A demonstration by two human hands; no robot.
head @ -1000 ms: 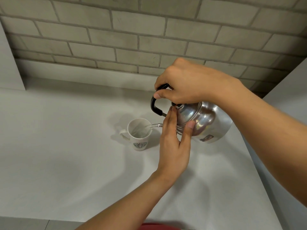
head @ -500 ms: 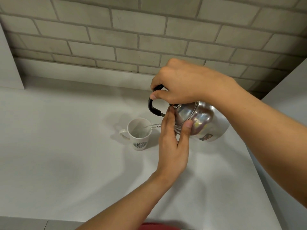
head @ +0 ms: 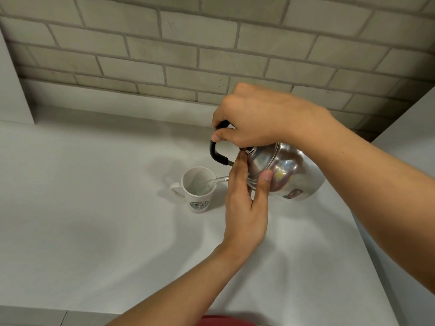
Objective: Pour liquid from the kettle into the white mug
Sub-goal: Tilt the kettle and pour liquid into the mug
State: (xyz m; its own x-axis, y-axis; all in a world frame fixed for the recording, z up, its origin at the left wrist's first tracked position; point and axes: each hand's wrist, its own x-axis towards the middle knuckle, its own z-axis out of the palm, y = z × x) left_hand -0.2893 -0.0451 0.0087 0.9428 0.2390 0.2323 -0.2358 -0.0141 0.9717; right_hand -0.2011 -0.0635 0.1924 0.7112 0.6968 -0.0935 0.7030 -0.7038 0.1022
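Observation:
A shiny steel kettle (head: 288,170) with a black handle hangs tilted to the left above the counter. My right hand (head: 254,121) is closed around that handle from above. My left hand (head: 246,208) presses its fingers and thumb against the kettle's lid, holding it in place. A clear stream leaves the spout and falls into the white mug (head: 199,190), which stands upright on the counter just left of my left hand. The mug bears a green round logo and its handle points left. The spout itself is mostly hidden behind my left fingers.
The white counter (head: 94,220) stretches left and toward me. A grey brick wall (head: 188,55) closes the back. A white panel (head: 404,137) rises at the right edge and another at the far left. Something red shows at the bottom edge.
The kettle and both hands have shifted slightly left and tipped a bit further. Liquid keeps streaming into the mug, which has not moved.

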